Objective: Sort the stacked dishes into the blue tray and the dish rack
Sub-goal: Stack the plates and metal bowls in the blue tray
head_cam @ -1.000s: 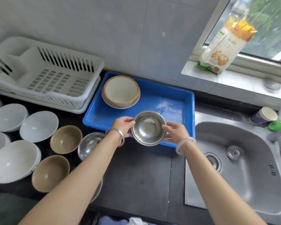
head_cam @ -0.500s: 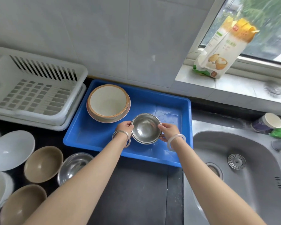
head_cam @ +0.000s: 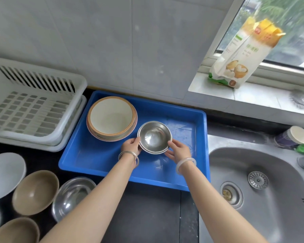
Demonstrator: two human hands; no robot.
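Step in hand: setting a nested stack of steel bowls point(head_cam: 154, 137) down in the blue tray point(head_cam: 98, 155). I judge this to be the end of one placement, with the sorting well short of done.
Steel bowls: centre of the frame, inside the tray walls and just beside the cream dishes point(head_cam: 111, 118). Whether the base already sits on the tray floor I cannot tell.
Left hand point(head_cam: 132, 146): its fingers point(head_cam: 136, 140) curl around the left rim of the stack and hold it.
Right hand point(head_cam: 178, 151): its fingers point(head_cam: 171, 143) pinch the right rim, so both hands share the hold.
Cream dishes: stacked in the upper left part of the tray.
Dish rack point(head_cam: 33, 109): white, at the left of the frame, close against the tray's left wall.
Left to sort: at lower left on the dark counter point(head_cam: 147, 216) are a white bowl point(head_cam: 3, 174), a tan bowl point(head_cam: 35, 192), a larger steel bowl point(head_cam: 72, 195) and a second tan bowl point(head_cam: 14, 232) at the bottom edge.
Next move calls for: seating the stack flat without knocking the cream dishes, then opening both hands together so the nested bowls stay level, then reaching to the lower left for another piece.
Open choice: the task does not say which of the remaining bowls belong in the tray and which in the rack.
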